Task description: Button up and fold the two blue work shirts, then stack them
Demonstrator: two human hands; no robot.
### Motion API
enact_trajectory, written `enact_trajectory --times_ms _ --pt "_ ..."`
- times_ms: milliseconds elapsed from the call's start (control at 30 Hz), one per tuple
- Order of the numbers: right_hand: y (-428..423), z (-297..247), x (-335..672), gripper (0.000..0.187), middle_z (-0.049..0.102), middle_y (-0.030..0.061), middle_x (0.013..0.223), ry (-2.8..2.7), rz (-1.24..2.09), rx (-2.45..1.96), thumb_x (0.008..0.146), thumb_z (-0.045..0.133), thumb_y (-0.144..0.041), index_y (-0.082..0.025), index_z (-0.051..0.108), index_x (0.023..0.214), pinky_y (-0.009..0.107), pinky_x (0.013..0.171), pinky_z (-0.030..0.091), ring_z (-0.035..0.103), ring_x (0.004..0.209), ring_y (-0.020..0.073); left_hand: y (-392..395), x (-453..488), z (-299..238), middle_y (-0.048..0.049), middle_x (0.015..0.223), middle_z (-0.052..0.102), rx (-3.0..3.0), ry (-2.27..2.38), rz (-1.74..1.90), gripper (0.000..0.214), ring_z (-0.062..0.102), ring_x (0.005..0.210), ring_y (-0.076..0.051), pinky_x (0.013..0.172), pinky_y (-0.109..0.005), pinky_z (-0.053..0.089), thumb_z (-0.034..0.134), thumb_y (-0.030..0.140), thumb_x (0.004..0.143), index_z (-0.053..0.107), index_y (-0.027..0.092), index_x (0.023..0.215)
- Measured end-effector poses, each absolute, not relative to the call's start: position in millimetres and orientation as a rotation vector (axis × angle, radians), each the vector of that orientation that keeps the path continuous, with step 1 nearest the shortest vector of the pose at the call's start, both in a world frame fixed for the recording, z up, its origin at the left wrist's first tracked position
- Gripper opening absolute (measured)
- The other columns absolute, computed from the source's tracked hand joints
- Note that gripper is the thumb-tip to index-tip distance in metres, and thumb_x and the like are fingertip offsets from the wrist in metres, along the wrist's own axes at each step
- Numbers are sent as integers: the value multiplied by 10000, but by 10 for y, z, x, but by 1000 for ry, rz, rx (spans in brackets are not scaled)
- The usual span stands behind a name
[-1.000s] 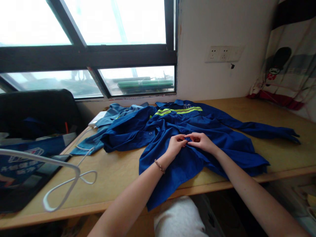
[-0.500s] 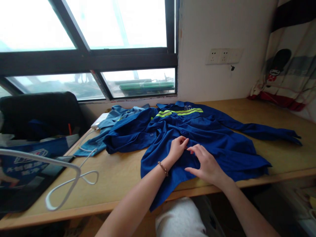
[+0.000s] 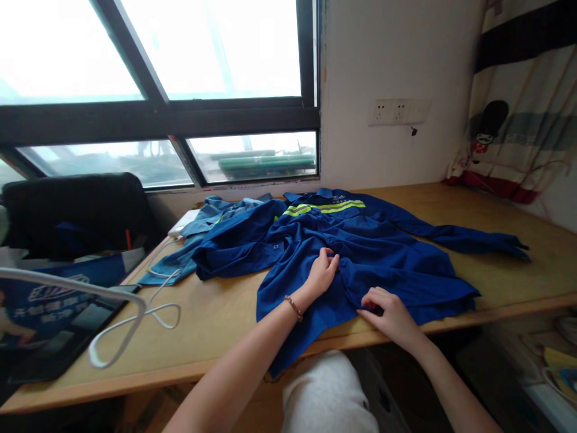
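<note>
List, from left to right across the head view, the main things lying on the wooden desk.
White hanger → lighter blue garment → left hand on the dark blue work jacket → right hand at its hem → jacket sleeve end.

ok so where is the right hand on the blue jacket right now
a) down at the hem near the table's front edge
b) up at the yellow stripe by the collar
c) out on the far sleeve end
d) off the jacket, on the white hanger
a: the right hand rests on the lower hem of the blue jacket, close to the front edge of the table.
</note>
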State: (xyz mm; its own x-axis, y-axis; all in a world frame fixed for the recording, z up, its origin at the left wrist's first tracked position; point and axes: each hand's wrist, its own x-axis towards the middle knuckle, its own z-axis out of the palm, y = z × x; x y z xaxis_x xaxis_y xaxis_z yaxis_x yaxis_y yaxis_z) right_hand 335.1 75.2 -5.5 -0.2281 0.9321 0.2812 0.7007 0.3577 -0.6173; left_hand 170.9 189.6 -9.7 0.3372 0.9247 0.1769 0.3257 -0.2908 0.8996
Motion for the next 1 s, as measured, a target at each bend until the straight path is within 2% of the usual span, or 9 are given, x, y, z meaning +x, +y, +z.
enact_trajectory --times_ms 100,167,233,267,400,567,700,833,1000 --pt "656 -25 3356 141 518 -5 632 -2055 513 -1433 698 616 -218 -189 517 602 264 596 368 488 667 150 1538 1608 0 -111 902 637 2021 1099 813 464 595 834 -193 741 -326 448 315 407 863 317 100 1210" --pt "594 -22 3365 105 533 -3 642 -2063 563 -1415 691 622 -212 -192 551 617 265 609 370 493 684 154 1217 1501 39 -170 1182 517 2208 1108 736 600 489 1083 -232 888 -377 386 402 441 824 241 100 1290" --pt "550 -42 3384 62 556 7 665 -2005 615 -1398 706 606 -221 -197 602 648 272 631 378 505 704 161 914 1370 47 -164 1315 389 2414 1137 632 692 339 1216 -282 981 -443 286 523 475 743 286 131 1295" --pt "536 -56 3398 69 566 13 674 -1932 639 -1399 715 598 -238 -199 625 665 276 637 382 511 705 164 793 1298 41 -137 1336 371 2490 1148 582 639 304 1237 -287 998 -460 256 532 458 744 336 165 1277" --pt "521 -57 3471 175 621 40 713 -1372 827 -1417 685 630 -348 -182 678 716 278 629 402 535 692 170 581 1001 24 -41 1261 475 2616 1151 498 328 380 1186 -235 987 -437 283 462 344 820 509 264 1134" --pt "475 162 3490 284 654 61 747 -806 1135 -1293 563 717 -384 -166 703 744 243 522 405 502 551 116 597 673 184 -32 1010 601 2606 1178 492 215 513 974 -181 894 -360 367 412 178 833 617 219 881" --pt "384 309 3359 264 624 43 673 -896 1218 -1321 585 704 -386 -156 700 713 219 520 394 486 557 105 506 657 409 -57 970 587 2503 1212 513 172 522 922 -176 843 -306 392 454 150 794 607 189 864" --pt "326 290 3194 237 581 13 647 -1227 1122 -1376 683 619 -388 -162 688 691 224 575 387 498 625 119 419 1033 424 -46 964 582 2362 1174 557 182 545 854 -152 753 -249 421 462 239 812 577 206 949" --pt "299 96 3116 207 566 14 661 -1547 1052 -1400 712 583 -340 -161 687 718 237 593 391 530 654 140 485 1514 154 -44 823 601 2319 1272 430 173 555 742 -174 643 -254 415 655 251 652 600 172 795"
